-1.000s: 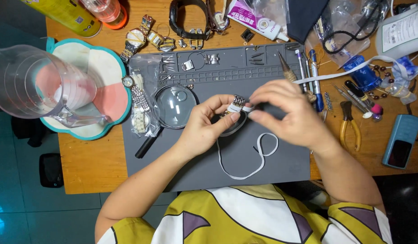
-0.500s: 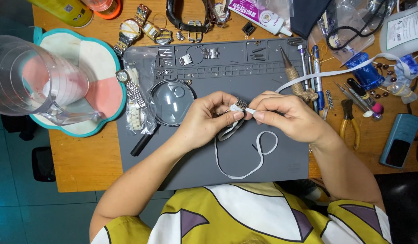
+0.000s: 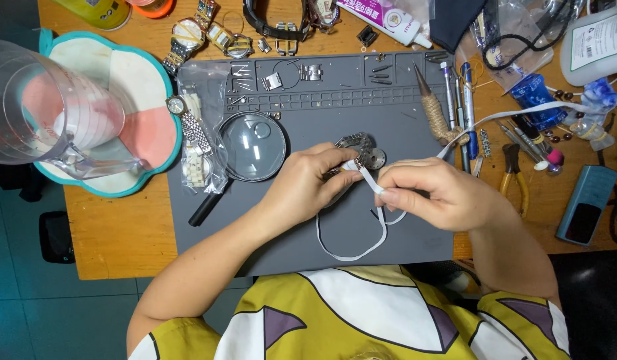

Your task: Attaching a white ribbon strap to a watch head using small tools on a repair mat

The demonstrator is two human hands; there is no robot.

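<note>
A cluttered wooden table [image 3: 102,233] under a grey work mat [image 3: 308,247], seen from above my yellow patterned shirt [image 3: 362,320]. Nearest me, a white elastic band [image 3: 378,223] lies in a loop on the mat, then climbs to my fingers and runs off up and to the right toward the far edge, so its long line goes from lower left to upper right. My right hand [image 3: 438,197] is closed, thumb and forefinger pinching the band just where it leaves the loop. My left hand [image 3: 308,183] is closed too, fingertips gripping the end of the band against a metal watch [image 3: 362,153]; the watch sits at the middle of the mat, just beyond my knuckles, its bracelet curving up and left from the round case. Whether the band is tied to the watch I cannot tell.

Left of my left hand lies a magnifying glass [image 3: 252,147], its black handle pointing down and left. Beyond it, a clear bag [image 3: 202,133] carries a second wristwatch [image 3: 185,120]. At the far left, a clear plastic measuring jug [image 3: 48,113] stands on a teal-rimmed mat [image 3: 155,87]. To the right, yellow-handled pliers [image 3: 515,173] and a teal phone-sized device [image 3: 585,207] rest on the wood. Along the mat's far edge stand small metal parts in trays [image 3: 288,73].
</note>
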